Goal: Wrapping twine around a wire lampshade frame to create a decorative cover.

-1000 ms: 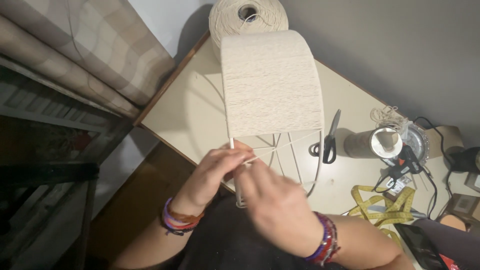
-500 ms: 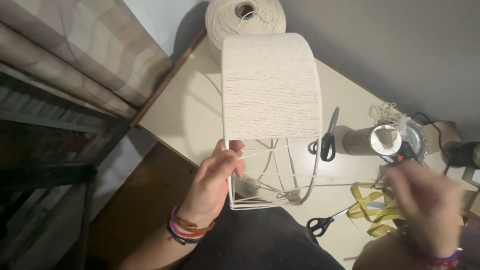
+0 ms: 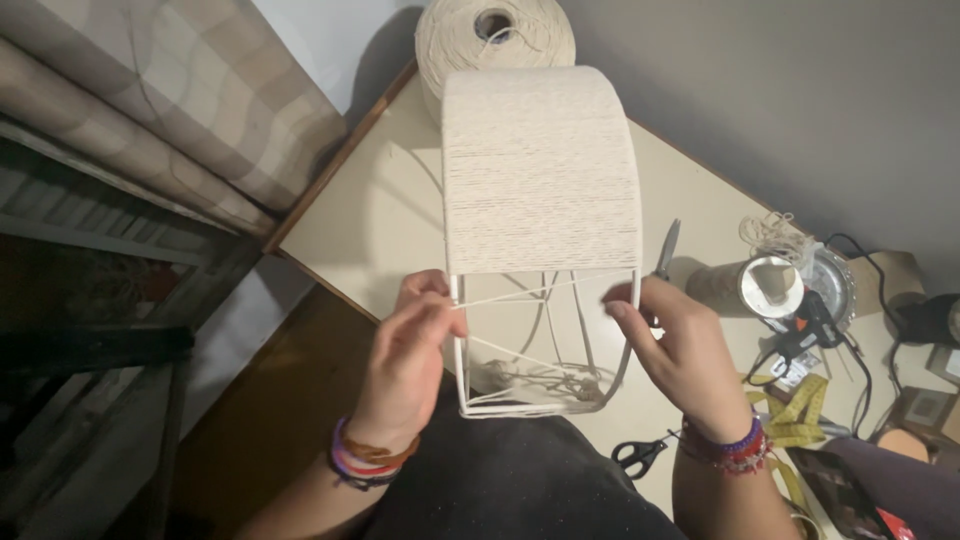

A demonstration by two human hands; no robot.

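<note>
The wire frame (image 3: 540,300) half-wrapped in cream cord stands between both hands: left hand (image 3: 410,355) pinches its left rod; right hand (image 3: 675,350) grips its right rod.

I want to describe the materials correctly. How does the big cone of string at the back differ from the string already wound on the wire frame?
The cone of string stands alone at the table's far corner, untouched; the wound string sits on the wire frame, which the left hand and right hand hold. The cone shows a hollow core; the wound string forms a smooth curved sheet. Both are cream coloured.
</note>
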